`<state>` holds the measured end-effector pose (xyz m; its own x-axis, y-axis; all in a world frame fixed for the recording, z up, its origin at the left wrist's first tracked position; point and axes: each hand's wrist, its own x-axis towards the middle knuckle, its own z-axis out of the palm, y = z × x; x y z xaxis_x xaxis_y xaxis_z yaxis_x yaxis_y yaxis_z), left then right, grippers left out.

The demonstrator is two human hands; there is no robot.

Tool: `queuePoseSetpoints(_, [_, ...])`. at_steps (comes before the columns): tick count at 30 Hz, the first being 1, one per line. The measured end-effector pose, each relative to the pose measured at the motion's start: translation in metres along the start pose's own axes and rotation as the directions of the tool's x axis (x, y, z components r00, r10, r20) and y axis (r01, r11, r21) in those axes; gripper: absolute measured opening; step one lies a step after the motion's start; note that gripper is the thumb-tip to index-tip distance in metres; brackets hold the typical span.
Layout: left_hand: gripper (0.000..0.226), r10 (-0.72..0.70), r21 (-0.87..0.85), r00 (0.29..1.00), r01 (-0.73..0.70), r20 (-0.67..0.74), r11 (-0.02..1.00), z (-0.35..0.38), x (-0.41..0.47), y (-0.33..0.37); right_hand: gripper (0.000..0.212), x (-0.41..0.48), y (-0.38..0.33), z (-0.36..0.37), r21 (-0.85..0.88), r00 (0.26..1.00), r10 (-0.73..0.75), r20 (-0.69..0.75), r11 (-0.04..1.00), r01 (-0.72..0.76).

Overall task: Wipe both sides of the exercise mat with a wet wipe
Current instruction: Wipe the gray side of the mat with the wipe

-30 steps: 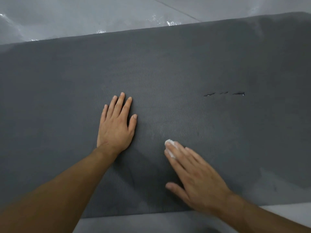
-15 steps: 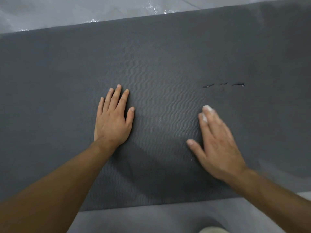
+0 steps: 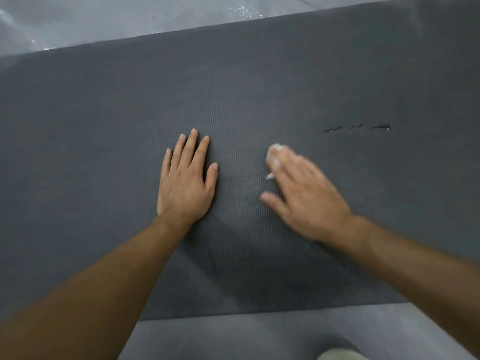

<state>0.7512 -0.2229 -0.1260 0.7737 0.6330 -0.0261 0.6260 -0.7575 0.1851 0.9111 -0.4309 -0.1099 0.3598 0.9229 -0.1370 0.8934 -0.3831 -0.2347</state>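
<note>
Exercise mat (image 3: 104,152): dark grey, with a fine wavy ribbed texture, spread flat on the floor and filling most of the view from left to right. Its far edge runs slanted across the top, its near edge across the bottom.

Wet wipe (image 3: 275,151): small, white and crumpled, lying on the mat right of centre under the tips of my right fingers (image 3: 293,168). One bit shows past the fingertips, another at the thumb side of them. The rest is covered.

My right hand (image 3: 304,196): palm down over the mat, fingers stretched out and pressing the wipe against the mat, thumb spread to the left. It is blurred, so I cannot tell the finer lie of the fingers.

My left hand (image 3: 184,185): flat on the mat just left of the right hand and apart from it. Its fingers (image 3: 191,149) are straight and close together and hold nothing.

Tears (image 3: 357,128): three short dark slits in a row in the mat, beyond and to the right of the wipe, apart from it.

Floor (image 3: 104,19): pale grey and glossy past the far edge. A matt grey strip (image 3: 233,333) runs along the near edge.

Pale cloth (image 3: 340,354): a small patch at the bottom edge. I cannot tell what it is.
</note>
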Motion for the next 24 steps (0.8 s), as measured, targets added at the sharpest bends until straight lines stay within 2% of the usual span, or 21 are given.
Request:
queuePoseSetpoints(3, [0.063,0.001,-0.003,1.000,-0.001,0.006,1.000,0.000,0.000,0.001,0.079,0.020,0.040,-0.013,0.062,0.981,0.191,-0.041,0.980,-0.188])
queuePoseSetpoints(5, [0.062,-0.001,-0.010,1.000,0.001,0.013,1.000,-0.001,0.000,0.001,0.082,0.019,0.041,-0.012,0.086,0.977,0.209,-0.044,0.975,-0.205])
queuePoseSetpoints(7, [0.061,-0.002,-0.029,1.000,0.003,0.025,1.000,-0.002,0.001,0.000,0.084,0.009,0.021,-0.008,0.077,0.989,0.148,-0.011,0.986,-0.147])
queuePoseSetpoints(10, [0.060,0.021,-0.066,0.999,-0.018,0.049,0.998,-0.005,-0.001,-0.003,0.087,-0.021,-0.025,0.005,0.074,0.997,-0.036,0.068,0.997,0.031])
queuePoseSetpoints(13, [0.060,0.069,-0.090,0.995,-0.062,0.077,0.994,-0.007,-0.009,-0.013,0.085,-0.059,-0.066,0.021,0.093,0.955,-0.272,0.119,0.961,0.262])
queuePoseSetpoints(15, [0.061,0.110,-0.071,0.990,-0.103,0.093,0.992,-0.010,-0.017,-0.024,0.083,-0.076,-0.080,0.029,0.059,0.920,-0.367,0.135,0.930,0.363])
queuePoseSetpoints(21, [0.064,0.136,0.002,0.985,-0.137,0.109,0.991,-0.016,-0.038,-0.051,0.074,-0.062,-0.062,0.025,-0.089,0.908,-0.390,0.155,0.910,0.406])
queuePoseSetpoints(24, [0.065,0.111,0.004,0.989,-0.112,0.095,0.994,-0.016,-0.046,-0.061,0.077,-0.055,-0.054,0.023,-0.092,0.860,-0.477,0.183,0.862,0.498])
